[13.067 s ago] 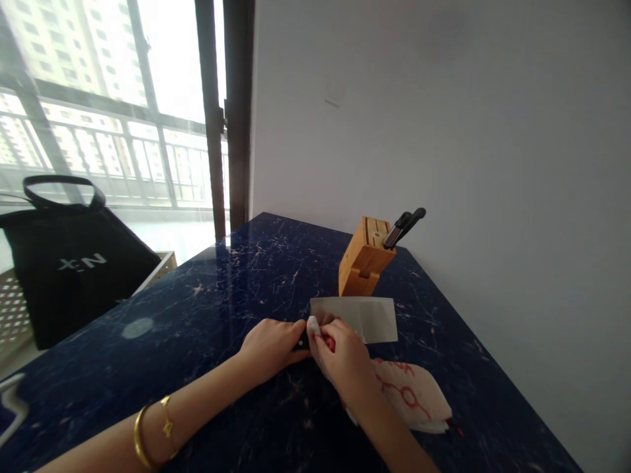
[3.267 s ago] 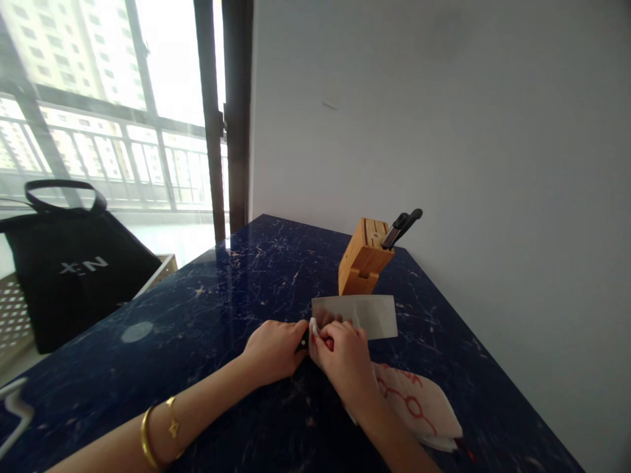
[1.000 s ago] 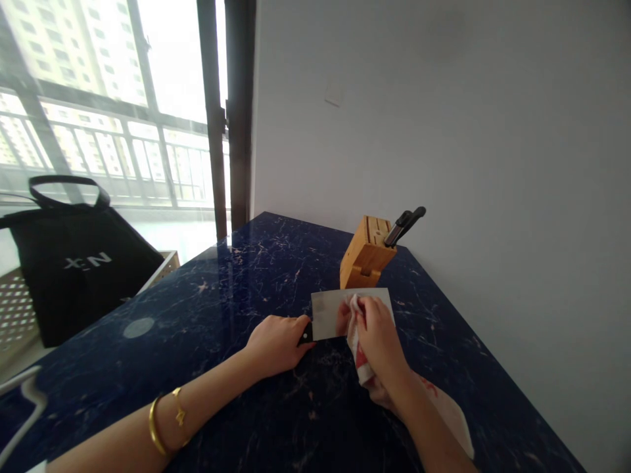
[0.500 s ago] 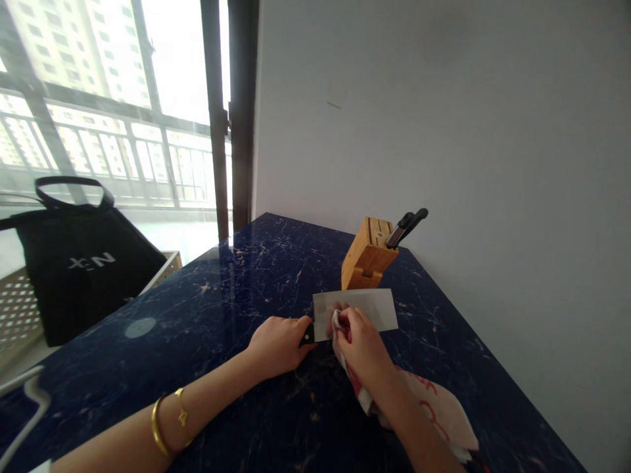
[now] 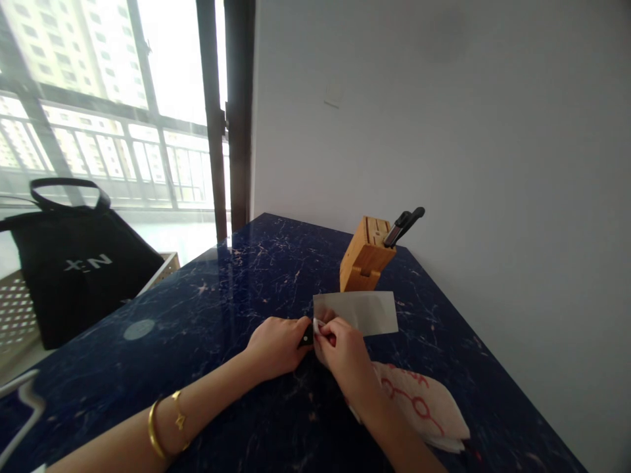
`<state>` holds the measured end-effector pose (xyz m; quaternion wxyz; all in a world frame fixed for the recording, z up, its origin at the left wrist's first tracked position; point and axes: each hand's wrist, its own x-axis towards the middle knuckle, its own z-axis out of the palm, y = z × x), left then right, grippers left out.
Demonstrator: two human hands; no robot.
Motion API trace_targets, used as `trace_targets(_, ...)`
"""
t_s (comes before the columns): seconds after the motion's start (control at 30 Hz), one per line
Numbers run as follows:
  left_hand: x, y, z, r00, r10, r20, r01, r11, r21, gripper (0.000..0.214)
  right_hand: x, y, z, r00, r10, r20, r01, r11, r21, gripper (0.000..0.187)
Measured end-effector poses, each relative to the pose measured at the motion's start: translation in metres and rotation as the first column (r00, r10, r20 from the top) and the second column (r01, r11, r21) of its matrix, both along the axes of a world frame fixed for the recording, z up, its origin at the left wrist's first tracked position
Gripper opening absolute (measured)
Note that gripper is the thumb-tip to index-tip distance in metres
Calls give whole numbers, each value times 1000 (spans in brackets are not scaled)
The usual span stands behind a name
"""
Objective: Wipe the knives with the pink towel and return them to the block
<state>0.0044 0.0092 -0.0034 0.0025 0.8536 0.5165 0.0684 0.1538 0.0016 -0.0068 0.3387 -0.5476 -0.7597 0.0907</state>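
Note:
My left hand (image 5: 280, 347) is wrapped round the black handle of a cleaver (image 5: 367, 312). Its broad steel blade points right, held over the dark table with the flat face towards me. A fold of a pale cloth with red print (image 5: 419, 401) is pinched in my right hand (image 5: 342, 348), pressed against the blade near the handle. The rest of the cloth hangs below my right wrist and lies on the table. Just behind the blade stands a wooden knife block (image 5: 363, 256) with black-handled tools in its slots.
The blue marbled table (image 5: 276, 263) runs back to a grey wall. A round pale disc (image 5: 139, 330) lies at its left. Beyond the left edge, a black bag (image 5: 83, 263) sits over a white basket (image 5: 20, 309). A white curved bar (image 5: 29, 401) shows at the lower left.
My right hand has moved left along the blade with the cloth, from its lower middle to beside the handle. My left hand and the cleaver stay nearly in place.

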Motion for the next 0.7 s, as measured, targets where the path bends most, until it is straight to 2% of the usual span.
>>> trace_targets(0.1,0,0,1,1000,5,8,-5,1000,0,27,-1,0,0,1000,-1,-25,1,1000,25,14)
trace_targets(0.33,2,-2,5,999,41,-2,-41,998,-44,22,-1,-4,0,998,25,50,-24,1000,-19,14)
trace_targets(0.57,0,-2,2,1000,8,12,-8,1000,-23,24,3,-13,2,940,121,320,-131,991,10,18)
trace_targets(0.63,0,-1,1,1000,4,22,-4,1000,-13,27,8,-9,1,937,87,339,-103,994,29,21)
trace_targets(0.7,-1,0,1,999,22,37,-21,999,-25,29,18,-1,1,943,4,332,-24,998,56,21)
